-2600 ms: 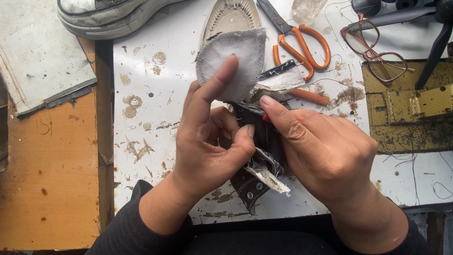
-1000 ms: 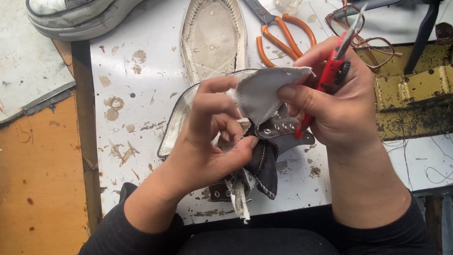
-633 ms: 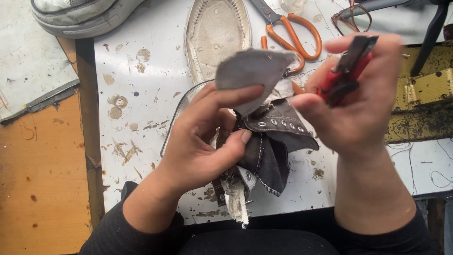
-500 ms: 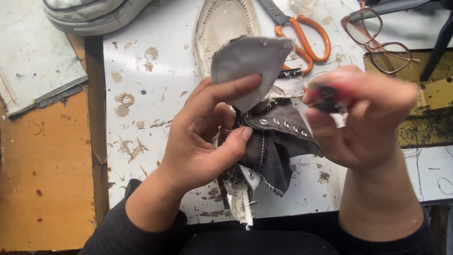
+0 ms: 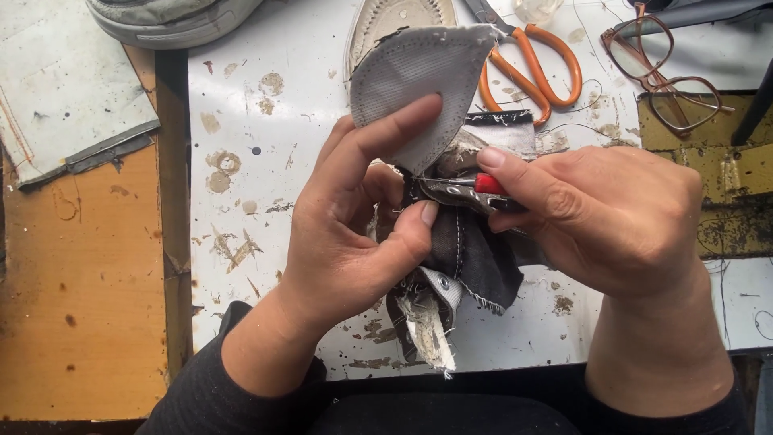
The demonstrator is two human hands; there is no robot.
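Left hand: clamped on the dark shoe upper; forefinger stretched along the pale lining piece, thumb pressed on the dark cloth just beside the blade of the tool.
Right hand: closed round a small red-handled cutter; forefinger laid along its back, the metal tip pointing left into the seam.
Dark shoe upper: soft, crumpled black cloth with white stitching, a frayed lower edge and metal eyelets; held between both hands above the near edge of the counter, touching both.
Lining piece: grey woven fabric, rounded like a half oval, stitched along its rim, standing up behind the left forefinger.
Torn strip: stiff, dirty white, ragged, hanging below the left thumb.
Counter: white painted top, stained with brown glue blots and scratches.
Scissors: orange loop handles, steel blades, lying flat beyond the lining piece.
Insole: beige, shoe-shaped, partly hidden by the lining piece.
Glasses: thin brown frame, folded open at the far right.
Sneaker: grey rubber sole, at the far left edge.
Wooden board: orange-brown, worn, left of the counter.
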